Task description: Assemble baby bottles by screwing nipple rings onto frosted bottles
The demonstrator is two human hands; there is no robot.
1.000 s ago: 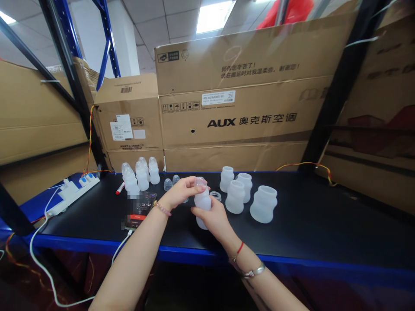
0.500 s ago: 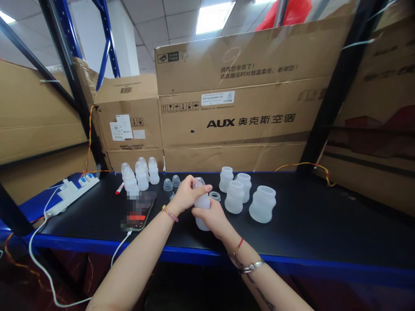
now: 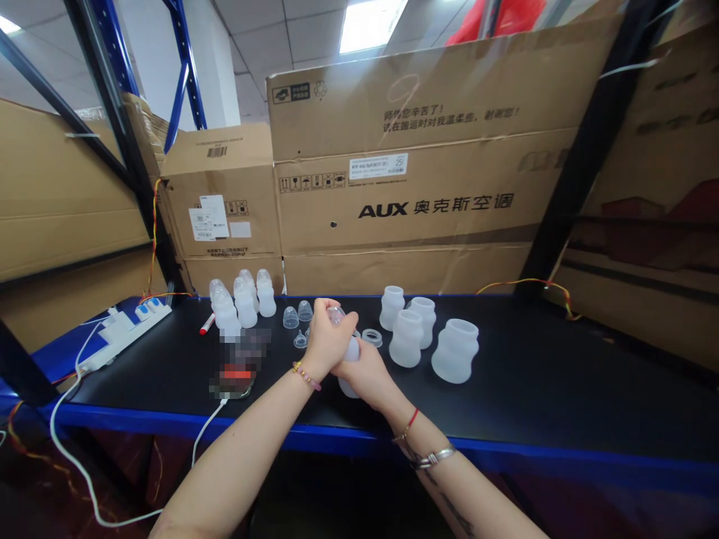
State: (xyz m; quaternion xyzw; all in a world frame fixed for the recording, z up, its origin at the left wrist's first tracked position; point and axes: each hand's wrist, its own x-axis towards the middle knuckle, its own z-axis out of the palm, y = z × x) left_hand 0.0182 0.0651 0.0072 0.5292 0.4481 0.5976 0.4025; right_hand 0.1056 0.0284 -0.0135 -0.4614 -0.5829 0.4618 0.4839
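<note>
A translucent white bottle point(image 3: 349, 350) stands at the middle of the black shelf top point(image 3: 562, 382), gripped by both hands. My right hand point(image 3: 368, 372) wraps round its body from the right. My left hand point(image 3: 329, 337) is closed over its top, hiding the cap. Just behind lie a loose ring point(image 3: 371, 337), a small nipple point(image 3: 300, 340) and two clear caps point(image 3: 297, 314). To the right stand several open bottles without tops point(image 3: 427, 333). At the back left stands a group of capped bottles point(image 3: 241, 299).
A phone point(image 3: 239, 367) on a white cable lies left of my hands. A red marker point(image 3: 207, 324) and a white power strip point(image 3: 126, 333) sit further left. Cardboard boxes point(image 3: 427, 187) wall the back; black and blue rack posts point(image 3: 584, 157) rise at the sides.
My left hand has come down from a fingertip hold on the cap to a full grip over the bottle's top. The bottle has shifted slightly lower and towards the shelf.
</note>
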